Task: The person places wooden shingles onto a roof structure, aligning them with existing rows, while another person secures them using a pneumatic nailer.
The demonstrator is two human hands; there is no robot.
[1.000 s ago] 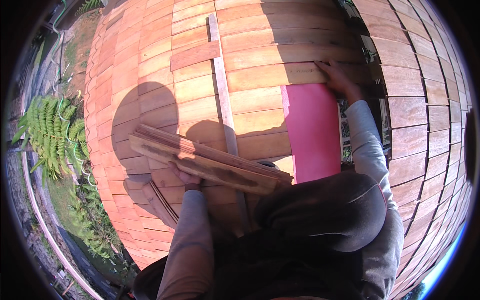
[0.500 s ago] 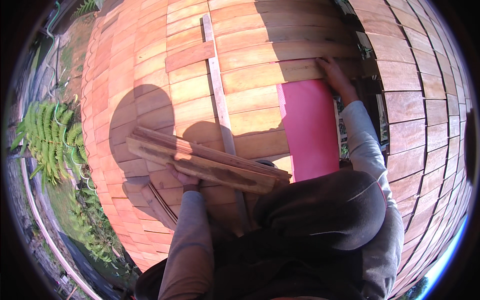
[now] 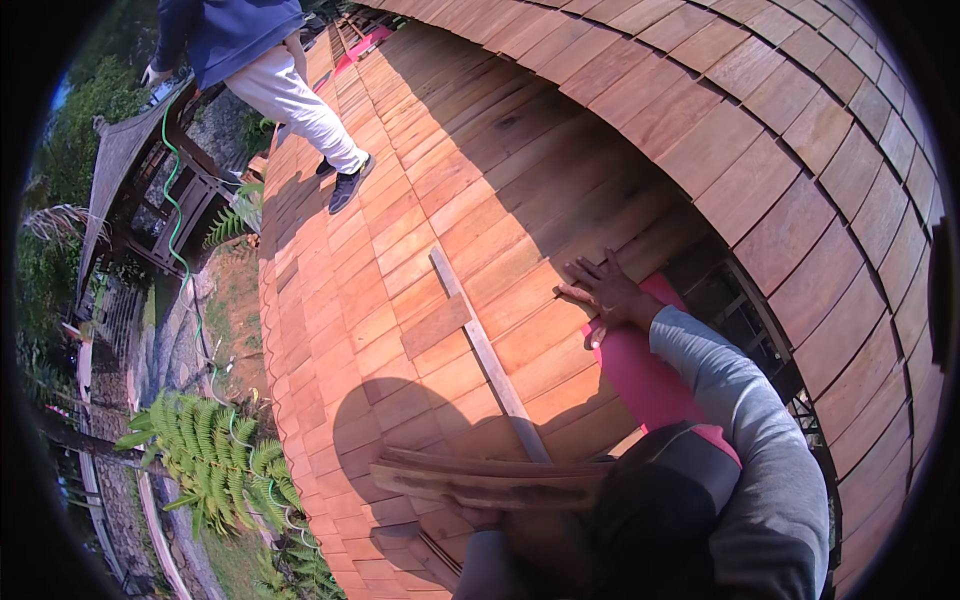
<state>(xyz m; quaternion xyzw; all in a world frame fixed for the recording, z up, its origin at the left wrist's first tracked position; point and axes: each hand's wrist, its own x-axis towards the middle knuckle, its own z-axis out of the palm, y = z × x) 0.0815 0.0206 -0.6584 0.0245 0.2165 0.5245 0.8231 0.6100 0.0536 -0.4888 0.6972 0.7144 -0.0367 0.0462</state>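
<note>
A small stack of wooden shingles [image 3: 480,486] is gripped by my left hand [image 3: 474,514], which shows only in part at its near side. My right hand [image 3: 612,292] lies with fingers spread on the shingled roof [image 3: 545,315], at the left edge of a pink sheet [image 3: 645,380]. The sheet runs from under that hand toward my dark-clad knee. Left of the hand, a long narrow batten [image 3: 492,360] lies across the laid shingles, with one loose shingle [image 3: 436,326] against it.
Another person [image 3: 290,90] stands farther up the roof at the upper left. To the right rises a second shingled slope [image 3: 760,165], with a dark gap [image 3: 745,295] before it. Past the left roof edge are a fern [image 3: 205,455] and a green hose [image 3: 172,200].
My view has swung, bringing the other person into sight. My right hand has shifted from the sheet's far right corner to its left edge, fingers now spread. The left still holds the stack.
</note>
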